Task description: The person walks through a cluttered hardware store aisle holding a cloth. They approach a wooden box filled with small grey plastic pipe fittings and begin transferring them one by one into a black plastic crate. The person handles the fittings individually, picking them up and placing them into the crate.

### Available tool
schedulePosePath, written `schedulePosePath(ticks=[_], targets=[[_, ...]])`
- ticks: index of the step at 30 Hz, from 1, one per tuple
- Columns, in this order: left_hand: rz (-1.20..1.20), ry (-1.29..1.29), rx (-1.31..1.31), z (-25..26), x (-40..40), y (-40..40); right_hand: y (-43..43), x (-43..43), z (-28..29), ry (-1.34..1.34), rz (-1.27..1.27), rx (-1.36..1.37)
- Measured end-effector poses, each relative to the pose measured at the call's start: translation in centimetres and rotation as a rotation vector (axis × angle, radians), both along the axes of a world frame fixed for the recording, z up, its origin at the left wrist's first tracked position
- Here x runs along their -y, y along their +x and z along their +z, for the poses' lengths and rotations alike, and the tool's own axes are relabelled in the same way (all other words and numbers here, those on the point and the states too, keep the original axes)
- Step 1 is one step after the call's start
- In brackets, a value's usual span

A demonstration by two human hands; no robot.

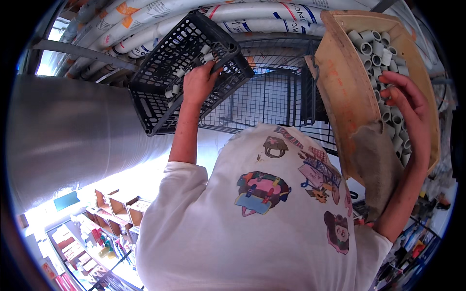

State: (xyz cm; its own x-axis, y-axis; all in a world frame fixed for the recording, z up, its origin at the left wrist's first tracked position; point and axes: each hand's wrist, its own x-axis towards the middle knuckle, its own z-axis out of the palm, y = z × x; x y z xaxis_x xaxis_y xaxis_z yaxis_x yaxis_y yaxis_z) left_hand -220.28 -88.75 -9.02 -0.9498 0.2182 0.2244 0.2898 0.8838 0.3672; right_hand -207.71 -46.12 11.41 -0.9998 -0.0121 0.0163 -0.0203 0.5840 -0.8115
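My left hand [198, 83] grips the near rim of a black plastic crate [154, 69], which sits tilted with a perforated bottom and walls. Several short grey-white pipe couplings [180, 72] lie inside it, partly hidden by the rim and my hand. To the right, my right hand [409, 95] is over a wooden box [346, 91], its fingers apart and curled, with no thing visible between them. Grey plastic pipe couplings [376, 47] fill this box in a loose heap. Some of them are hidden behind my hand and forearm.
A grey-brown cloth [376, 163] drapes over the box's near side. Between crate and box stands a black wire basket [262, 94]. Long wrapped PVC pipes [255, 14] run behind. At left is a large silvery wrapped roll [69, 134]; shelves with cardboard boxes [122, 203] stand lower left.
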Motion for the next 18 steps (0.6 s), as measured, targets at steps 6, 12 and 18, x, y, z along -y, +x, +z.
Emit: schedulePosePath(ticks=[6, 12, 18], targets=[[-0.032, -0.005, -0.016, 0.0, 0.3, -0.5, -0.1, 0.0, -0.1, -0.015, -0.004, 0.010], [0.009, -0.032, -0.059, -0.7, 0.2, -0.2, 0.1, 0.8, 0.2, 0.012, -0.026, 0.021], [-0.003, 0.003, -0.105, -0.5, 0.4, 0.2, 0.0, 1.2, 0.2, 0.034, -0.008, 0.016]])
